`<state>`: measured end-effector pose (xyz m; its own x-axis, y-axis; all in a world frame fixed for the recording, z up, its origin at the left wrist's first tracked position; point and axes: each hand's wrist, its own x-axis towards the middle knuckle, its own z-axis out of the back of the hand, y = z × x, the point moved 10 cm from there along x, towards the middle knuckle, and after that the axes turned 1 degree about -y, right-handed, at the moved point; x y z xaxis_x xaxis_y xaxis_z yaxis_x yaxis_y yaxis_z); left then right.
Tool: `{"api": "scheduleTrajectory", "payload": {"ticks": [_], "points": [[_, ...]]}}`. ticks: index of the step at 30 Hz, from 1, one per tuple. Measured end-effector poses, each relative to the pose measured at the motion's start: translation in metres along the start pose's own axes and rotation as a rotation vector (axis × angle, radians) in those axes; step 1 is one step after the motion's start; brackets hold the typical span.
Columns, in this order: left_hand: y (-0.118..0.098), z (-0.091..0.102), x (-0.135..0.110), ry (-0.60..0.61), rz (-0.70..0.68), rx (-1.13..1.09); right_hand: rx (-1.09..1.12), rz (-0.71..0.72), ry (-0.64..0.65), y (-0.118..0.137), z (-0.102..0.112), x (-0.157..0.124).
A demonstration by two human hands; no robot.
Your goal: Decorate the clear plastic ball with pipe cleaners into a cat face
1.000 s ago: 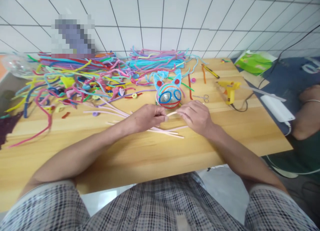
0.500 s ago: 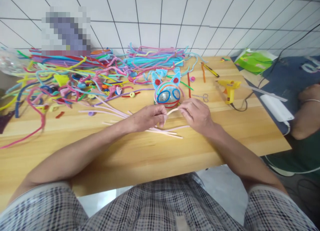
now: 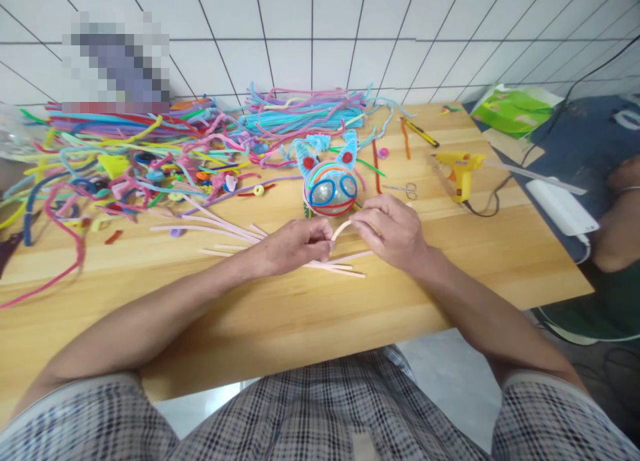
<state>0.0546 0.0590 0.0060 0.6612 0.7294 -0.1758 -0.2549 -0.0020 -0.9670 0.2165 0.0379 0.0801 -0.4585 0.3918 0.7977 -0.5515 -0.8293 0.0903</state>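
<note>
A pale pink pipe cleaner (image 3: 342,229) arches between my two hands. My left hand (image 3: 300,244) pinches one end, its fingers curled. The other end is gripped by the fingertips of my right hand (image 3: 387,231). Just behind them stands a clear ball figure (image 3: 331,193) with blue ring eyes, a red band and blue ears with red dots. Loose pale pink pipe cleaners (image 3: 333,266) lie on the table under and beside my left hand, partly hidden by it.
Pipe cleaners in many colours (image 3: 305,118) heap along the wall and the left. Right of the figure lie scissors (image 3: 403,189), a yellow cutter (image 3: 423,133) and a yellow glue gun (image 3: 459,171) with a cord. A white box (image 3: 563,204) and another person's arm (image 3: 620,214) are at the right.
The pipe cleaner between my hands is bent a little more, and my left hand sits slightly lower. Both hands keep their hold. The whole view has shifted slightly.
</note>
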Motion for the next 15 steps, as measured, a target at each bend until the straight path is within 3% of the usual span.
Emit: {"api": "scheduleTrajectory", "payload": {"ticks": [10, 15], "points": [[0.001, 0.008, 0.004, -0.112, -0.023, -0.125, 0.078, -0.117, 0.043, -0.021, -0.007, -0.004], [0.000, 0.017, 0.004, -0.169, -0.045, 0.112, 0.159, -0.128, 0.217, -0.025, -0.022, -0.003]]}}
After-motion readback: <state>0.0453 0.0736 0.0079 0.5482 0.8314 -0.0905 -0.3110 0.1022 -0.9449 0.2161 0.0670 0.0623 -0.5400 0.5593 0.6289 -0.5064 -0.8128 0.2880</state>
